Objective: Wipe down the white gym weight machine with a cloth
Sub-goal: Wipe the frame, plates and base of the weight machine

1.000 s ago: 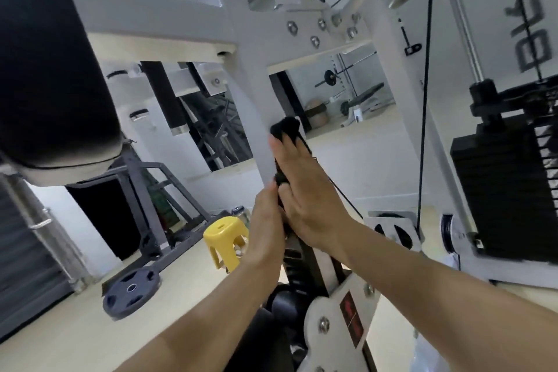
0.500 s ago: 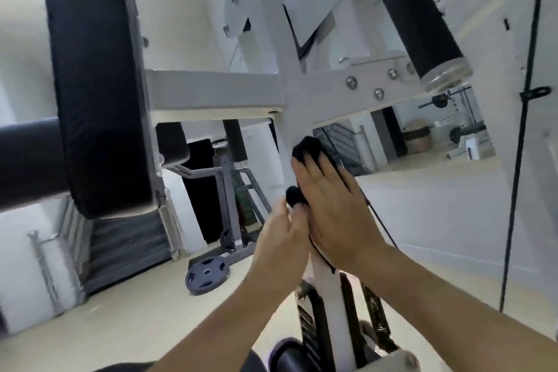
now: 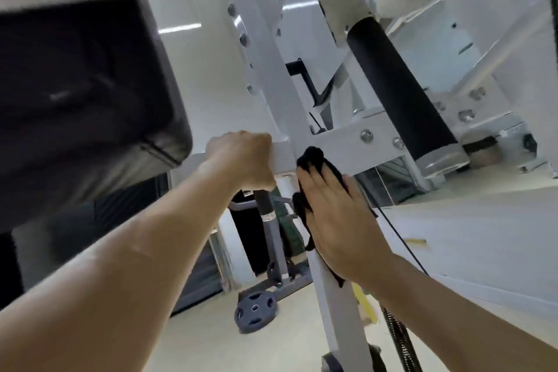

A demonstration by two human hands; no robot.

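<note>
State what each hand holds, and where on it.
Left hand grips the white crossbar left of the upright. Right hand presses the black cloth flat against the upright, palm over its middle.

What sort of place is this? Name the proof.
Almost certainly a gym. A white weight machine frame with black foam roller pads fills the view, and a loose weight plate lies on the floor beside another rack.

The cloth (image 3: pixel 314 160) was black, the machine frame (image 3: pixel 335 287) white, its roller pad (image 3: pixel 398 90) black (a grey weight plate (image 3: pixel 255 312) lay below).
</note>
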